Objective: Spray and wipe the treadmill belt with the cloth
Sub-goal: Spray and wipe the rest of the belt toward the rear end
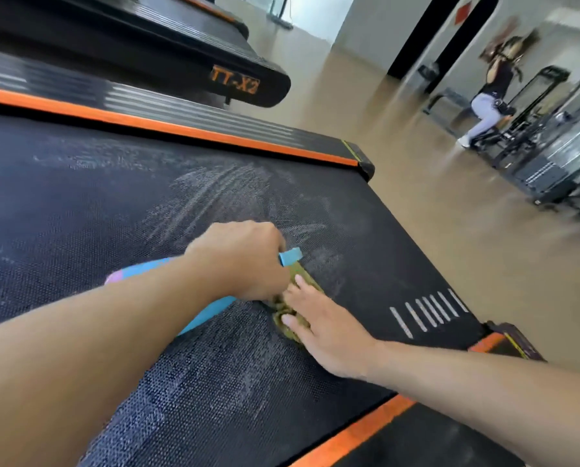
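A black belt [113, 203] is seen, with a rough, dotted top. Pale, dusty streaks are spread over its middle. A row of short white lines [428, 313] is printed near the right end of the belt. An orange strip [167, 124] is laid along the far edge, and another along the near edge. A green cloth [290, 320] is pressed flat on the belt, near the white lines. A blue bottle [207, 311] is held low beside the cloth.
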### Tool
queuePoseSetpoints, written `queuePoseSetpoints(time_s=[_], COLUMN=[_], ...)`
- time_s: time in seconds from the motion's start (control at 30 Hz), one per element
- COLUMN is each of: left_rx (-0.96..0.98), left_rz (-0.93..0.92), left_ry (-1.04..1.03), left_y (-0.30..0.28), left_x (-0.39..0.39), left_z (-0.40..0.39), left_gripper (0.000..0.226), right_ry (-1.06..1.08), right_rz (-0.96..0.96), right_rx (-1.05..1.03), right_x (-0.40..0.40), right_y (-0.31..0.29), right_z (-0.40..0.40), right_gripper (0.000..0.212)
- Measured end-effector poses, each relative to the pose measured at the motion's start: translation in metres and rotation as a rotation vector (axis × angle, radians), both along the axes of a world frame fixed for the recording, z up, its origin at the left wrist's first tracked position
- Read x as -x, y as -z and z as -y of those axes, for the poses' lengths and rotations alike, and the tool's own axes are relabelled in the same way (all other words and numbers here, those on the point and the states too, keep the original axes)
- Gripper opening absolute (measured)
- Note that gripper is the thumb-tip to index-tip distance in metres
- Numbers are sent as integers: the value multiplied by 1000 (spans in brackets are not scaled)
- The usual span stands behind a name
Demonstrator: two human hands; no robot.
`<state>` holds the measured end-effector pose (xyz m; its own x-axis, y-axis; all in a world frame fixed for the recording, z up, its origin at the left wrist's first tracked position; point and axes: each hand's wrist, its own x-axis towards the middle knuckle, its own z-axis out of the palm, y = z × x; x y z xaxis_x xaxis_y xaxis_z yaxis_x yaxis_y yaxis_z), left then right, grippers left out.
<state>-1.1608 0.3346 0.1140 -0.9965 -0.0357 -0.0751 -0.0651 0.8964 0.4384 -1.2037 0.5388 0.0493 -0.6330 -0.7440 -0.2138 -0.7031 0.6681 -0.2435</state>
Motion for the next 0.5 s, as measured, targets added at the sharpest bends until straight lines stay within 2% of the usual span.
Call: queuePoseSetpoints(time_s=[0.1, 0.37, 0.5], left_rx=[-11, -57, -49], left_rz=[-15, -41, -41], left_ry=[-21, -91, -144], left_y=[-1, -6, -8], left_x=[3, -4, -1], left_z=[2, 8, 11], left_gripper=[22, 23, 15], right_ry=[-94, -52, -81], right_rz=[21, 60, 70], right_rx=[-53, -142, -135], right_x=[-6, -15, -13], right_y=[3, -1, -3], right_z=[-7, -4, -4], right_gripper=[52, 55, 55])
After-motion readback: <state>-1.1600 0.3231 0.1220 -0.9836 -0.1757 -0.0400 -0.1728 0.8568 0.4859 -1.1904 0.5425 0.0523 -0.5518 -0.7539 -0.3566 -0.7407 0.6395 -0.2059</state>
